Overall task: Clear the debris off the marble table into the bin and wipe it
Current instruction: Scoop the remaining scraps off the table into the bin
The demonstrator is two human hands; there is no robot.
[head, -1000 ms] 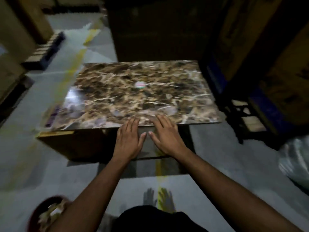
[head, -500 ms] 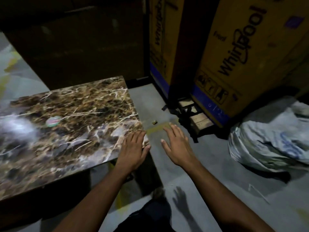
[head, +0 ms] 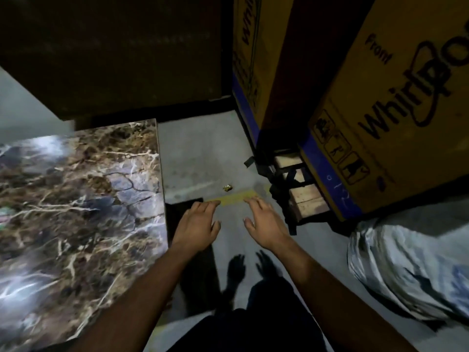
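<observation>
The brown marble table fills the left of the head view, its right edge running down the middle. My left hand hovers just right of that edge, over the floor, fingers straight and holding nothing. Beside it, further right, my right hand is also spread flat and holds nothing. A small gold scrap of debris lies on the grey floor just beyond my fingertips. A bit of green and red litter shows at the table's far left edge. No bin is in view.
Tall yellow cardboard boxes stand on a wooden pallet at the right. A crumpled white plastic sack lies on the floor at lower right. A dark box stands behind the table. Grey floor runs between table and boxes.
The view has swung right, so the table has shifted to the left. My left hand has come off the table's edge, and both hands now hover over the floor.
</observation>
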